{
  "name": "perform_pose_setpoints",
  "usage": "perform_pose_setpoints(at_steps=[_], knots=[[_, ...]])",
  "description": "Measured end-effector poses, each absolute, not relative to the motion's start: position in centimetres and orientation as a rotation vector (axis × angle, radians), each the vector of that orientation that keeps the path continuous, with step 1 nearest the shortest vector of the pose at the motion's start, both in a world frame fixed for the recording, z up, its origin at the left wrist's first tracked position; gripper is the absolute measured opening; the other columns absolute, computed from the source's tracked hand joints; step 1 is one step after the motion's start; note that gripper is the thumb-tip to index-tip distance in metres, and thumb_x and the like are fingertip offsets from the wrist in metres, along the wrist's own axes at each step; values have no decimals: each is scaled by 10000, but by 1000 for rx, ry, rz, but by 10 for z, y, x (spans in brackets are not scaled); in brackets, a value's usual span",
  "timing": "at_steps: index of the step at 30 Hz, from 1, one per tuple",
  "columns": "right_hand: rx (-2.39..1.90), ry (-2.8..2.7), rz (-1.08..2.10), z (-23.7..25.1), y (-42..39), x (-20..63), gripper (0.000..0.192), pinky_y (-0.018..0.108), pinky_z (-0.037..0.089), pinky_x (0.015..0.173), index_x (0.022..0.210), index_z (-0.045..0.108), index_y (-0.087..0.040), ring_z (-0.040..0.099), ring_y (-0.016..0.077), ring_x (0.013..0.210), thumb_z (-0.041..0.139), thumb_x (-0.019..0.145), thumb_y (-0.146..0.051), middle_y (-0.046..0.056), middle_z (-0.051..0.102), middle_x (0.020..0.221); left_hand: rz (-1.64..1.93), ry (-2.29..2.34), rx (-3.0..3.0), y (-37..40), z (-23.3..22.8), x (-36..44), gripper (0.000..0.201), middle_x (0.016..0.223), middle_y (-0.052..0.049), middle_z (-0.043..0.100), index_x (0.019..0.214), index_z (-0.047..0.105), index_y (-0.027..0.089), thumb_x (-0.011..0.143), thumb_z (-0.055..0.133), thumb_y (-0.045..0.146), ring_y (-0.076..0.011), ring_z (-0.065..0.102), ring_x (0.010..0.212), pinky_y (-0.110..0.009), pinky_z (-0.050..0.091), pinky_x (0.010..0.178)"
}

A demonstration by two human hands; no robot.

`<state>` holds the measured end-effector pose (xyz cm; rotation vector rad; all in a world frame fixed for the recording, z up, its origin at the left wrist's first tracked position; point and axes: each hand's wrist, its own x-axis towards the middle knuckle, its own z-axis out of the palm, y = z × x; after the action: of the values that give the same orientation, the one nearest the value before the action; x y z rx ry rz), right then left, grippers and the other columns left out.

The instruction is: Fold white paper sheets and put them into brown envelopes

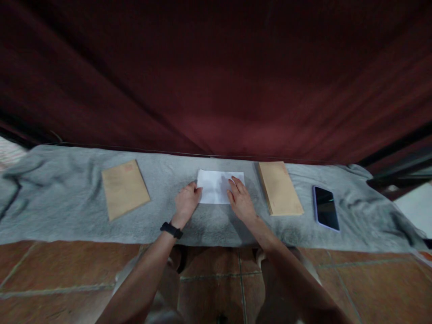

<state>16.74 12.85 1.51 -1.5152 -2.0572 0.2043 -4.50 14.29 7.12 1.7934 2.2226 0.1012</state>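
Paper (219, 186), white and folded, lies mid-table on the grey towel (67, 207), and I have both hands on it. Going left to right: a brown envelope (124, 189) lies well apart at left; my left hand (186, 202), loosely curled, fingertips touching the paper's left edge; my right hand (240, 198), fingers flat, pressing its right part; a stack of brown envelopes (280, 188) just beside; then a phone (326, 208) near the right end.

Grey blanket (67, 225); two brown envelopes (124, 189) (280, 188); phone (326, 208) face-up; dark red curtain (216, 67) behind.
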Motion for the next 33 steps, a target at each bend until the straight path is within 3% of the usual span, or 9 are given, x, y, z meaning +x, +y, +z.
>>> perform_pose_setpoints(at_steps=[4, 12, 17, 21, 27, 33], knots=[[-1544, -2123, 206, 0, 129, 154, 539, 467, 335, 1254, 1548, 476, -126, 337, 265, 1547, 306, 1101, -375, 143, 415, 1646, 78, 2233, 1792, 143, 71, -44, 305, 1077, -122, 776, 1133, 704, 207, 1027, 491, 397, -281, 735, 1012, -326, 515, 794], [-1694, -2175, 97, -14, 125, 148, 549, 518, 271, 1265, 1577, 443, -135, 382, 304, 1527, 378, 1095, -389, 150, 374, 1659, 161, 2298, 1813, 140, 71, -44, 289, 1030, -113, 761, 1219, 624, 178, 1015, 544, 367, -284, 731, 996, -355, 537, 850], [-1720, -2191, 52, -12, 125, 145, 549, 513, 267, 1265, 1574, 447, -124, 380, 311, 1527, 410, 1086, -372, 159, 371, 1658, 526, 2103, 2185, 142, 53, -25, 381, 1306, -181, 674, 1333, 585, 100, 1061, 443, 325, -277, 633, 1241, -391, 489, 1064], [-1724, -2217, 38, -12, 125, 146, 536, 509, 275, 1263, 1576, 440, -111, 366, 305, 1536, 408, 1075, -300, 160, 375, 1657, 535, 1766, 2429, 148, 30, 4, 533, 1619, -150, 454, 1525, 472, 111, 1089, 342, 388, -274, 360, 1535, -436, 329, 1246], [-1722, -2279, -18, -14, 125, 147, 548, 505, 290, 1258, 1562, 450, -72, 386, 312, 1524, 395, 1022, -149, 161, 365, 1659, 385, 1758, 2448, 155, 15, 25, 567, 1647, -62, 424, 1594, 413, 179, 1091, 280, 403, -235, 287, 1575, -457, 218, 1299], [-1740, -2217, 17, -14, 127, 147, 520, 534, 304, 1246, 1557, 472, -114, 417, 310, 1506, 364, 1065, -243, 166, 405, 1637, 392, 1878, 2383, 162, 9, 16, 583, 1657, -72, 392, 1589, 420, 146, 1090, 242, 389, -245, 266, 1583, -462, 181, 1307]])
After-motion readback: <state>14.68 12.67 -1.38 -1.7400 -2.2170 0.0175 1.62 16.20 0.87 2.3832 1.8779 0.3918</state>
